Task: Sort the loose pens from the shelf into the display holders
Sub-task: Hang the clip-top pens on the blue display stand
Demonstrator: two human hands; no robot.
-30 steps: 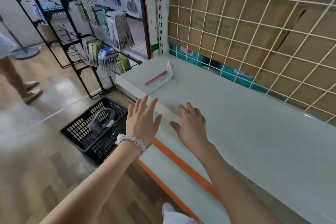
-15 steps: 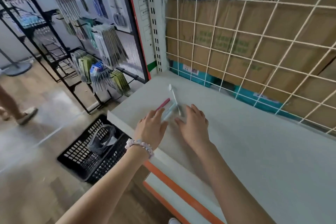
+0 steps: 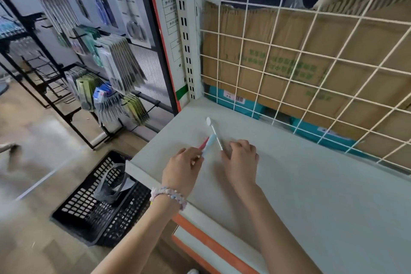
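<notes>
Three loose pens lie at the left end of the white shelf: a red pen, a light blue pen and a white pen with a round cap pointing toward the back. My left hand, with a beaded band at the wrist, pinches the near ends of the red and blue pens. My right hand has its fingers curled over the near end of the white pen. No display holders show in this view.
A white wire grid backs the shelf, with cardboard boxes behind it. A black plastic basket holding a grey bag stands on the wooden floor at the left. Black racks of hanging packaged goods stand beyond it.
Both hands have reached forward from the shelf's front edge to the pens. The fingers went from spread flat to curled around the pen ends.
</notes>
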